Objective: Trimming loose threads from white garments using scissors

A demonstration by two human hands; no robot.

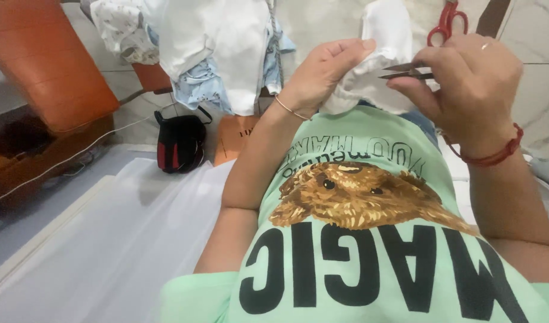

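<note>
My left hand grips a piece of white cloth held up in front of me, fingers closed over its edge. My right hand pinches a small pair of metal thread snips, their points aimed left at the cloth just beside my left fingers. A thin bracelet circles my left wrist and a red cord band my right wrist. Below, my green shirt with a brown animal print fills the lower view.
Red-handled scissors lie beyond my right hand. A heap of white and pale blue garments sits at top centre. An orange chair stands at left, a black and red bag on the floor, white fabric spread lower left.
</note>
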